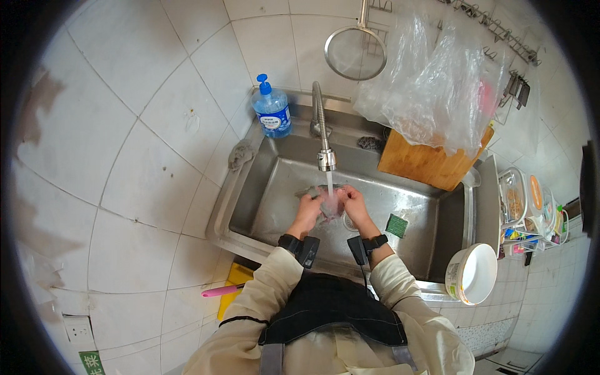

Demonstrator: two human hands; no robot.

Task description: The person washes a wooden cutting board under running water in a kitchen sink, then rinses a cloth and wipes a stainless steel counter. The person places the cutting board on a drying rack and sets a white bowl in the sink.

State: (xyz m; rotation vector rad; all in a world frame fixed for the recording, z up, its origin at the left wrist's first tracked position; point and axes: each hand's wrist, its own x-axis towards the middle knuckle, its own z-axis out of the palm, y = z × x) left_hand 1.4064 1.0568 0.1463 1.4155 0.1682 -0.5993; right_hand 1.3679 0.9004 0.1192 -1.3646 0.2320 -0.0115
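Observation:
In the sink basin (274,206), my left hand (307,214) and my right hand (355,206) grip opposite sides of what looks like an opened fish (331,207), grey outside and pink within. Running water (330,182) from the flexible metal faucet (326,159) falls onto it between my hands. My fingers partly hide it, so its full outline cannot be made out. The drain (348,222) lies beside my right wrist. A green scouring pad (396,225) rests on the basin floor to the right of that hand.
A blue pump bottle (273,112) and a grey rag (241,154) sit at the sink's left rim. Behind stand a steel wool scrubber (370,143) and a wooden cutting board (424,159). Plastic bags (436,84) and a strainer (355,53) hang above. A white tub (476,274) occupies the right front corner.

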